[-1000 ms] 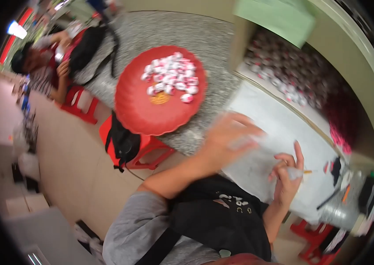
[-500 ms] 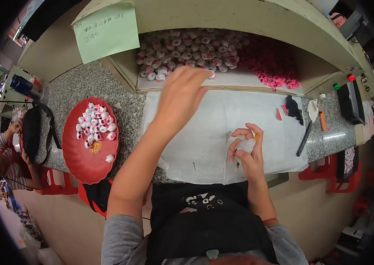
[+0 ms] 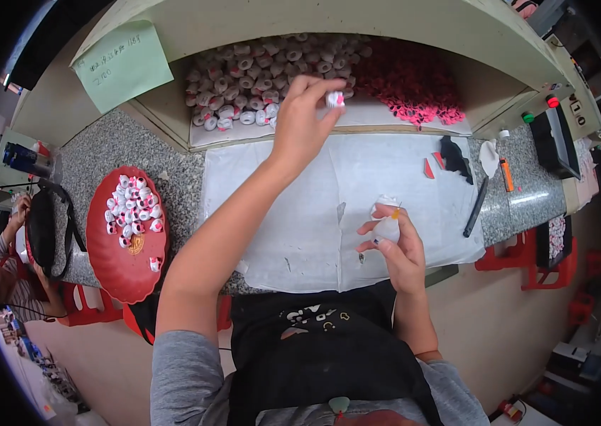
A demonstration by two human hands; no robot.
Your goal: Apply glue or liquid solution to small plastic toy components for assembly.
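Note:
Between the thumb and fingers of my left hand [image 3: 304, 117] is a small white-and-pink figure head [image 3: 336, 99], raised in front of the shelf opening. My right hand [image 3: 403, 255] is curled around a white wad of cloth or paper [image 3: 386, 228] above the white sheet [image 3: 279, 206]. Something thin and yellow [image 3: 395, 213] shows at its fingers, too small to name. Many white figure heads [image 3: 244, 82] are heaped in the shelf behind my left hand. Similar heads with pink and dark marks [image 3: 130, 202] lie in the red scalloped tray [image 3: 119, 273] at the left.
Small pink pieces [image 3: 421, 89] are piled at the shelf's right. Black cloth [image 3: 456, 160], red scraps [image 3: 429, 169], a black stick-like tool [image 3: 476, 207] and an orange marker-like tool [image 3: 506, 175] lie to the right. A green paper note [image 3: 123, 65] hangs at upper left. Another person [image 3: 20, 263] sits far left.
The whole view has shifted a little. My left hand has turned, bringing the white-and-pink head in its fingers into plain sight. My right hand still holds the white wad.

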